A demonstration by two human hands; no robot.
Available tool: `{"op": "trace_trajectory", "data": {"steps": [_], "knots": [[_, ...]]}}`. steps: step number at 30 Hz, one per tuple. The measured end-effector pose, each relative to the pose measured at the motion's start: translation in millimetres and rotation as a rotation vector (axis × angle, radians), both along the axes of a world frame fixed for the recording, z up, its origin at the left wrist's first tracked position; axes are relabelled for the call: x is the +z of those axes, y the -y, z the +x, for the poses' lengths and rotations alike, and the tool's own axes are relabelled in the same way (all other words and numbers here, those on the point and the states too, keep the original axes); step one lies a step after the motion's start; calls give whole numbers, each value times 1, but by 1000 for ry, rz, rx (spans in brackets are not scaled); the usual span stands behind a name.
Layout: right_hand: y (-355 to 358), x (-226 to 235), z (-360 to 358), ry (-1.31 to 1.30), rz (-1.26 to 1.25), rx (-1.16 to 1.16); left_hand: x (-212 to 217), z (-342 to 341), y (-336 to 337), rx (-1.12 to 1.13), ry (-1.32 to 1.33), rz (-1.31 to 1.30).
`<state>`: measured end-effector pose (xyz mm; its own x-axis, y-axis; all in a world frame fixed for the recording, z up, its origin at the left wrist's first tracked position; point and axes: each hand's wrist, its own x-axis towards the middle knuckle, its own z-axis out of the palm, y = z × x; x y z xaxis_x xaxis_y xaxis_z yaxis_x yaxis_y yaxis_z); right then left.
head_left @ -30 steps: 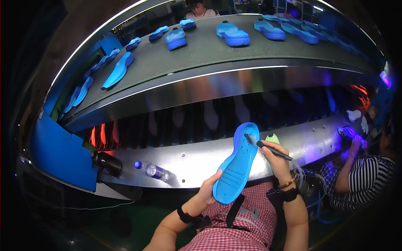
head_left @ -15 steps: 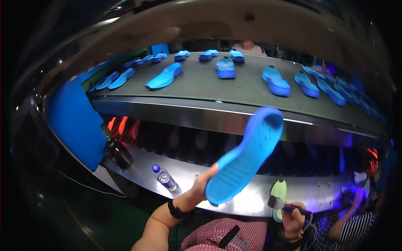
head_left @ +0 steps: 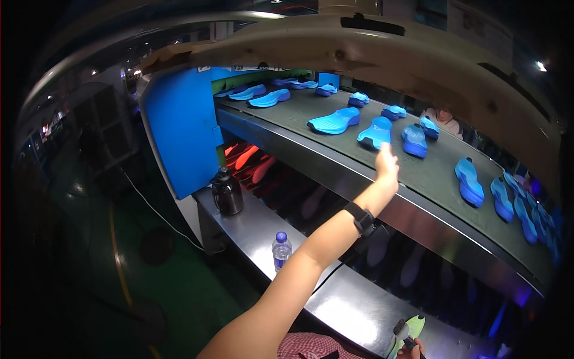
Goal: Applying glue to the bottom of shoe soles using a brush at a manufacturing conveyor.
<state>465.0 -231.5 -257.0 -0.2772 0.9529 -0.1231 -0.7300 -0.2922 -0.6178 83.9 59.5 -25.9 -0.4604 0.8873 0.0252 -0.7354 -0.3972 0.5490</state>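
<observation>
My left hand (head_left: 387, 163) reaches over the conveyor belt, its fingers stretched out at the near edge of a blue shoe sole (head_left: 376, 131). That sole lies on the belt with its dark-tipped end toward me; whether the fingertips still touch it is hard to see. Low in the picture, my right hand (head_left: 411, 350) is partly cut off by the lower edge. Its fingers are wrapped round the dark handle of a brush (head_left: 402, 328). Behind the brush, a yellow-green shoe sole (head_left: 415, 326) rests on the metal ledge.
Several more blue soles, such as one nearby (head_left: 335, 121), are spread along the conveyor belt (head_left: 287, 115). A water bottle (head_left: 281, 250) and a dark jug (head_left: 227, 192) stand on the metal ledge (head_left: 254, 233). A blue panel (head_left: 182, 134) rises at left. Across the belt is a person (head_left: 442, 121).
My left hand has carried the blue sole from in front of me onto the belt, and its fingers have straightened. The view has swung left. My right hand still holds the brush.
</observation>
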Motion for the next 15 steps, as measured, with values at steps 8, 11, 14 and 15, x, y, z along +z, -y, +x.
{"op": "trace_trajectory", "data": {"steps": [8,11,14,15], "knots": [[3,-17,9,109,-22,-88,18,47,-18,139,-1939,-363],[4,-18,10,140,-48,-146,25,50,-17,40,-2039,-495],[3,-15,9,162,-87,-202,34,53,-18,57,-2073,-559],[6,-12,7,161,-85,-197,42,54,-15,3,-2083,-573]]}}
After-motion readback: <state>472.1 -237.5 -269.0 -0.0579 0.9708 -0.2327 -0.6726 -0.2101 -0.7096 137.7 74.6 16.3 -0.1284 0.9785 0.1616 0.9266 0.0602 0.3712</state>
